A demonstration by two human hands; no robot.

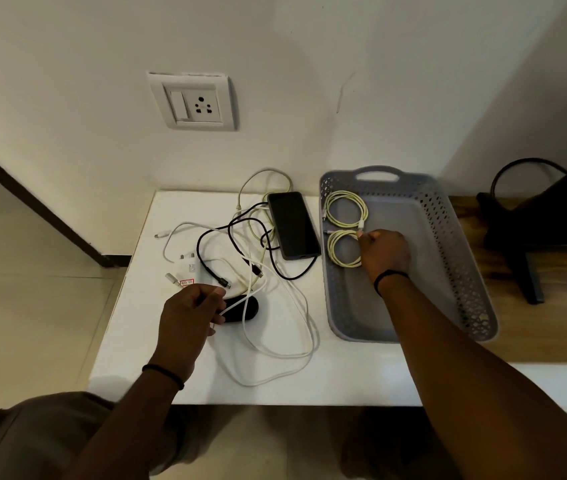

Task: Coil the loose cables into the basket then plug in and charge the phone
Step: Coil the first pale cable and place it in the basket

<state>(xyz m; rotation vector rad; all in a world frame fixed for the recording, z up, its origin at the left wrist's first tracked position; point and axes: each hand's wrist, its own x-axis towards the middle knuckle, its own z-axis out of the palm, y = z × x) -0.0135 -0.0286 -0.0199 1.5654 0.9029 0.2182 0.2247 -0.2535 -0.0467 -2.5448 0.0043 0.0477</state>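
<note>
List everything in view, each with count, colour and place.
basket: 1, grey, right on the table
coiled cables: 2, pale yellow, in basket
phone: 1, black, left of basket
loose cables: several, white, black, yellowish, tangled on table
charger plug: 1, white, table left
black case: 1, by left hand
wall socket: 1, white, above table
table: 1, white
left hand: pinches white cable
right hand: holds nearer coil
</note>
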